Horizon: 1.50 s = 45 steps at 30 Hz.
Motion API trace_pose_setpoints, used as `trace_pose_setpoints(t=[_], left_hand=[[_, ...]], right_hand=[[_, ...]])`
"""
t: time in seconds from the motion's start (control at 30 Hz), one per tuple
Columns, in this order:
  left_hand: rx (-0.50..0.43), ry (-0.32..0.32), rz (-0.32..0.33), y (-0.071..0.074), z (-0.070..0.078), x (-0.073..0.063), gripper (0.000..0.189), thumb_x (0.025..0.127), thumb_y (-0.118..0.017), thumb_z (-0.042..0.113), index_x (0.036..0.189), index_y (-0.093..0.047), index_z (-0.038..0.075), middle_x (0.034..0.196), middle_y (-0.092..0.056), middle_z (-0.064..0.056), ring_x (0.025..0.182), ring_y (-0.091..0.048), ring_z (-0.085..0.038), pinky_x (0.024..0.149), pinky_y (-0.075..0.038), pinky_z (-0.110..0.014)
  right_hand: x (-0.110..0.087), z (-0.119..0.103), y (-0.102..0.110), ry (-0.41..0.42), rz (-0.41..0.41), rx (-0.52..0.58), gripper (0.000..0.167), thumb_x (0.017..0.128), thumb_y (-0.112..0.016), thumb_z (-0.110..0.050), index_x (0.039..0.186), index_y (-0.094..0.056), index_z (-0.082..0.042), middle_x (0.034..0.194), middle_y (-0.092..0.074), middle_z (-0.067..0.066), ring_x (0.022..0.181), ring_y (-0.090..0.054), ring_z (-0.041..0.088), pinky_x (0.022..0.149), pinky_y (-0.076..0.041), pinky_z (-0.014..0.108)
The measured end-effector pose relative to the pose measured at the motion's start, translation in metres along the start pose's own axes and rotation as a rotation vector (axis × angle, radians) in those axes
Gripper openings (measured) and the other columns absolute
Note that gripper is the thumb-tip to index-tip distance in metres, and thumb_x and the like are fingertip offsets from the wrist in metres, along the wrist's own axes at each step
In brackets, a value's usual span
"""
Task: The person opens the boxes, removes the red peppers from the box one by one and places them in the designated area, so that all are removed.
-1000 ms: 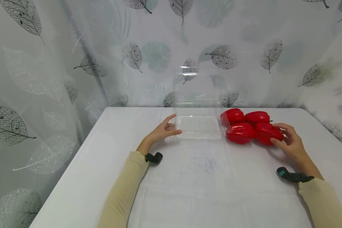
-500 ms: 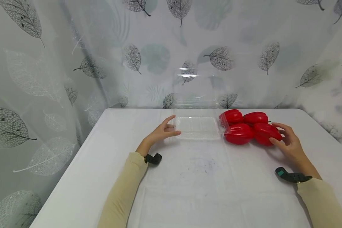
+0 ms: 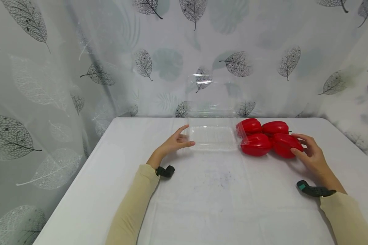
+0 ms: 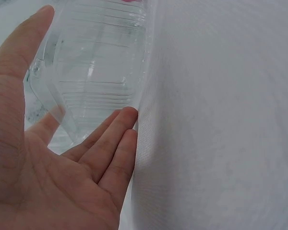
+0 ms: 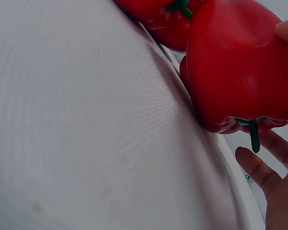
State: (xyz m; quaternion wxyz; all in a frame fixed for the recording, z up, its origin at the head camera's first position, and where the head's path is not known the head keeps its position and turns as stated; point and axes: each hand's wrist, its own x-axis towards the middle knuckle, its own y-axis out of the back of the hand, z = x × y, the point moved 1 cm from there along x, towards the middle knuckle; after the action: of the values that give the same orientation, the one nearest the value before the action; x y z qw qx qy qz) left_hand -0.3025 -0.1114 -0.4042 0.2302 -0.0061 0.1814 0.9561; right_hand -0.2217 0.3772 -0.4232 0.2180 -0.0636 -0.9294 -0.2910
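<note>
Clear plastic clamshell box (image 3: 214, 134), lid (image 3: 217, 93) raised at the back, stands near the table's far side. My left hand (image 3: 173, 142) touches its left end with thumb and fingers spread; the left wrist view shows straight fingers (image 4: 113, 148) beside the wall of the box (image 4: 98, 62). To the right, my right hand (image 3: 313, 157) holds the end of a red bell pepper (image 3: 284, 145), thumb at the near side and forefinger at the far side. In the right wrist view this pepper (image 5: 245, 67) has its green stem downward, and the lower fingers sit loosely apart.
Other red bell peppers (image 3: 256, 145) lie clustered beside the box, one partly behind its clear right edge. A white cloth covers the table (image 3: 214, 204). A leaf-patterned curtain (image 3: 165, 68) hangs behind and at the left.
The head view has shifted slightly, so the scene sits a little lower. Both hands, the box and the peppers keep their places.
</note>
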Motion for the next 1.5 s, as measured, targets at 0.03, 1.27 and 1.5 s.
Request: trace_pose_setpoints(t=[0.03, 1.27, 1.5], left_hand=[[0.002, 0.0, 0.002, 0.0, 0.0002, -0.0001, 0.09, 0.085, -0.075, 0.036, 0.155, -0.019, 0.037, 0.148, -0.041, -0.013, 0.135, -0.045, -0.024, 0.11, -0.034, -0.051], [0.024, 0.013, 0.009, -0.0005, -0.0032, 0.0023, 0.089, 0.083, -0.076, 0.041, 0.152, -0.021, 0.045, 0.147, -0.042, -0.01, 0.135, -0.045, -0.022, 0.11, -0.034, -0.051], [0.017, 0.008, 0.009, 0.0001, -0.0028, 0.0017, 0.088, 0.083, -0.076, 0.04, 0.152, -0.021, 0.044, 0.147, -0.041, -0.011, 0.135, -0.045, -0.023, 0.11, -0.034, -0.052]], right_hand=[[0.0, 0.0001, 0.0, 0.003, 0.001, 0.0, 0.058, 0.093, -0.062, -0.009, 0.146, -0.041, -0.011, 0.132, -0.038, -0.023, 0.116, -0.037, -0.004, 0.082, -0.035, 0.0], [0.0004, 0.001, 0.0011, 0.064, 0.029, 0.033, 0.045, 0.096, -0.053, -0.007, 0.141, -0.048, -0.01, 0.128, -0.047, -0.025, 0.114, -0.042, -0.007, 0.084, -0.036, 0.001], [0.0021, 0.0, 0.0004, 0.081, 0.046, 0.041, 0.045, 0.095, -0.053, -0.005, 0.14, -0.047, -0.004, 0.13, -0.049, -0.022, 0.115, -0.043, -0.004, 0.085, -0.037, 0.001]])
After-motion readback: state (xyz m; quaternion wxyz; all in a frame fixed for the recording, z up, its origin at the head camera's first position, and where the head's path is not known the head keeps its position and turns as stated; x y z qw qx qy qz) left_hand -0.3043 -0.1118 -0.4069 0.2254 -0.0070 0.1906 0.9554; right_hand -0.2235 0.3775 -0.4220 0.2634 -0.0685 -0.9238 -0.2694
